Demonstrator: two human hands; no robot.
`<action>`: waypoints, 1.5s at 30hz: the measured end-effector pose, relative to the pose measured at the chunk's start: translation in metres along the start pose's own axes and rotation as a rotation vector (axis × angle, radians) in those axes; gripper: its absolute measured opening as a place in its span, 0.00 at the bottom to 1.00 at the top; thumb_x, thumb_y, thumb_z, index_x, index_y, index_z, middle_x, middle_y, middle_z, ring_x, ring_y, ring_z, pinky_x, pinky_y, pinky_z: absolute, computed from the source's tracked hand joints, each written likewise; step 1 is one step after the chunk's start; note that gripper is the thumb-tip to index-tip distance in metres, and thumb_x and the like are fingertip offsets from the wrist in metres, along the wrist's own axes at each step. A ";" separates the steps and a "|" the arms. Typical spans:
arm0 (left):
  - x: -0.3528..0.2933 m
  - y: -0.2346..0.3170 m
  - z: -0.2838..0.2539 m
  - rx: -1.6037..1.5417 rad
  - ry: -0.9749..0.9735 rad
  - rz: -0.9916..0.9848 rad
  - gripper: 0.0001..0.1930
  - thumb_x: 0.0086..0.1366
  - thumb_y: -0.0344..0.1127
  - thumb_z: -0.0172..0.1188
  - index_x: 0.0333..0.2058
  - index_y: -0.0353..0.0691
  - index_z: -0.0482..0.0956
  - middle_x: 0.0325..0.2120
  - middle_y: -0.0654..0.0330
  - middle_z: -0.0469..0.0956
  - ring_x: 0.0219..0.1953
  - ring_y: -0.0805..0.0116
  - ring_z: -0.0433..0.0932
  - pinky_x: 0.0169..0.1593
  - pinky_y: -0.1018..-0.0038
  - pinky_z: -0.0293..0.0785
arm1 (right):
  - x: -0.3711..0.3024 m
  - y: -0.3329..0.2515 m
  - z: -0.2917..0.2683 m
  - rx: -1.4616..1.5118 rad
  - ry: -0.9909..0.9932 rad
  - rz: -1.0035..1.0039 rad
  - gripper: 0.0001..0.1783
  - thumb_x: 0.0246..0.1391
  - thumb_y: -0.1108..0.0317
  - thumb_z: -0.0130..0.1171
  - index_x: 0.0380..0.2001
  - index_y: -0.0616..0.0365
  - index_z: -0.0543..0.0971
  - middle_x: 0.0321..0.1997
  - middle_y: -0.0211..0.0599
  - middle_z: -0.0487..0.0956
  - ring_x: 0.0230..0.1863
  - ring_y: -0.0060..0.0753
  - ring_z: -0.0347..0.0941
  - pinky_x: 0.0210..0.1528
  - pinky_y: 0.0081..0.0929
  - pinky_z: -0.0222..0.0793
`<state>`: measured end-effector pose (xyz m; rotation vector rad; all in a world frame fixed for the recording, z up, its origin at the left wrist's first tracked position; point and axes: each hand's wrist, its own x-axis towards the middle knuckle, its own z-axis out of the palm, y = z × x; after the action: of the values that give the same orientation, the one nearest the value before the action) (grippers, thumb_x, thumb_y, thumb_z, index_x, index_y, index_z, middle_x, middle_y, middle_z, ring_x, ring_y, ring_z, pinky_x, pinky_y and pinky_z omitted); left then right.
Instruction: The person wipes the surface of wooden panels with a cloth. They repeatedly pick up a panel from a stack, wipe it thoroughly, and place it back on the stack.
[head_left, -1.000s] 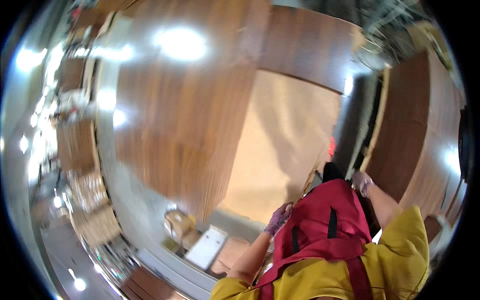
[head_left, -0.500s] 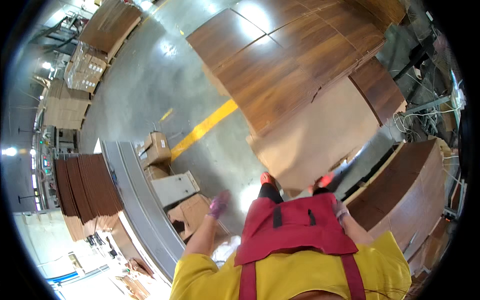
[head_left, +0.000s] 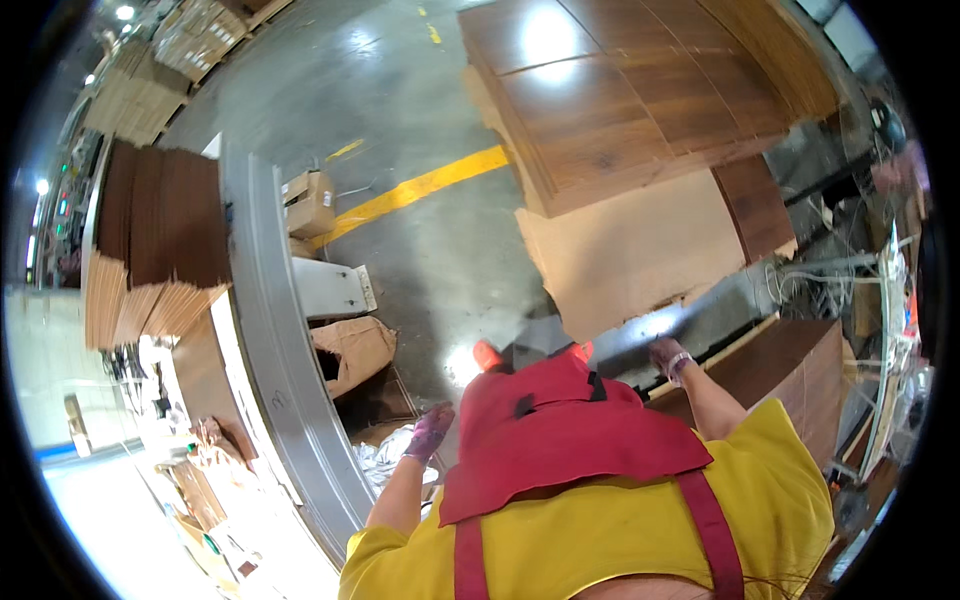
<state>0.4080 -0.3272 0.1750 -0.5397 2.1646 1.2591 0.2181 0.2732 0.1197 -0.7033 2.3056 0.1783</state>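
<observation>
My left hand [head_left: 431, 432], in a thin purplish glove, hangs low beside the red apron [head_left: 570, 440] with loose fingers and nothing in it. It is nearest to crumpled white plastic [head_left: 385, 458] and an open brown carton [head_left: 355, 352]. Out to the right, my right hand [head_left: 669, 358], gloved alike, swings forward of the apron, its fingers loosely apart and holding nothing that I can see. Below it lies the near end of a stack of dark brown panels [head_left: 770, 372]. My orange shoes [head_left: 487, 356] show on the grey floor ahead of the apron.
Ahead to the right stands a large stack of wood-grain panels [head_left: 640, 100], with a cardboard sheet [head_left: 630, 255] in front. A grey metal beam [head_left: 275, 330] runs along my left, beside stacked brown boards [head_left: 165, 215]. A yellow line [head_left: 420, 188] crosses the floor. Cables [head_left: 800, 285] hang at right.
I have stepped forward and the view has turned a little. My right hand has swung forward, away from the apron, while my left hand has moved back and lower. Both stay without an object.
</observation>
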 end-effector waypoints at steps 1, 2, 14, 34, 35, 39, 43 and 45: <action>-0.013 0.012 -0.007 -0.021 0.071 0.058 0.22 0.68 0.49 0.49 0.52 0.40 0.74 0.49 0.48 0.77 0.53 0.50 0.74 0.55 0.62 0.70 | -0.011 -0.012 -0.012 0.210 -0.164 0.107 0.07 0.49 0.66 0.56 0.25 0.53 0.82 0.31 0.47 0.81 0.37 0.47 0.79 0.39 0.41 0.74; -0.016 0.021 -0.016 -0.074 0.129 -0.069 0.22 0.69 0.49 0.47 0.54 0.41 0.73 0.51 0.48 0.76 0.55 0.50 0.73 0.56 0.61 0.69 | -0.012 -0.016 -0.016 0.179 -0.187 0.072 0.07 0.49 0.66 0.56 0.25 0.53 0.81 0.30 0.46 0.81 0.36 0.46 0.79 0.38 0.41 0.74; -0.090 0.015 -0.137 -0.005 0.605 0.292 0.07 0.50 0.35 0.62 0.29 0.42 0.79 0.30 0.55 0.79 0.35 0.56 0.79 0.39 0.64 0.74 | 0.173 -0.202 -0.193 0.965 -0.281 -0.001 0.08 0.52 0.65 0.55 0.20 0.50 0.74 0.22 0.36 0.72 0.25 0.37 0.70 0.28 0.39 0.68; -0.311 -0.038 0.052 -0.545 1.712 -0.581 0.09 0.65 0.39 0.53 0.40 0.46 0.78 0.36 0.54 0.80 0.43 0.53 0.79 0.46 0.60 0.74 | 0.053 -0.737 -0.365 0.360 -0.788 -1.265 0.11 0.56 0.69 0.56 0.42 0.61 0.76 0.39 0.30 0.77 0.39 0.23 0.73 0.43 0.22 0.69; -0.333 -0.035 0.062 -0.656 1.701 -0.663 0.11 0.67 0.41 0.51 0.43 0.47 0.78 0.37 0.54 0.80 0.44 0.53 0.79 0.46 0.60 0.74 | 0.033 -0.753 -0.360 0.309 -0.753 -1.341 0.12 0.56 0.70 0.56 0.43 0.61 0.76 0.39 0.31 0.77 0.38 0.23 0.73 0.42 0.22 0.69; -0.424 -0.077 0.145 -0.886 1.703 -0.906 0.11 0.69 0.43 0.50 0.42 0.49 0.78 0.40 0.56 0.79 0.45 0.56 0.78 0.50 0.66 0.72 | -0.059 -0.810 -0.335 0.107 -0.525 -1.599 0.14 0.55 0.70 0.56 0.45 0.61 0.75 0.41 0.33 0.77 0.41 0.25 0.73 0.45 0.23 0.69; -0.519 -0.133 0.208 -0.947 2.342 -0.424 0.09 0.68 0.37 0.52 0.43 0.43 0.76 0.38 0.61 0.78 0.40 0.66 0.77 0.44 0.75 0.72 | -0.080 -0.859 -0.309 0.132 -0.289 -1.668 0.15 0.55 0.71 0.57 0.47 0.59 0.76 0.45 0.35 0.78 0.46 0.29 0.74 0.49 0.25 0.70; -0.578 -0.145 0.223 -0.904 2.574 -0.323 0.11 0.67 0.36 0.53 0.46 0.40 0.74 0.36 0.59 0.78 0.37 0.71 0.77 0.41 0.76 0.72 | -0.067 -0.883 -0.295 0.259 -0.312 -1.607 0.16 0.55 0.73 0.57 0.48 0.57 0.76 0.45 0.34 0.78 0.46 0.26 0.73 0.49 0.24 0.70</action>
<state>0.9916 -0.1671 0.3708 1.4663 -0.5480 -0.3012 0.5546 -0.5353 0.4441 -1.9120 0.9102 -0.6734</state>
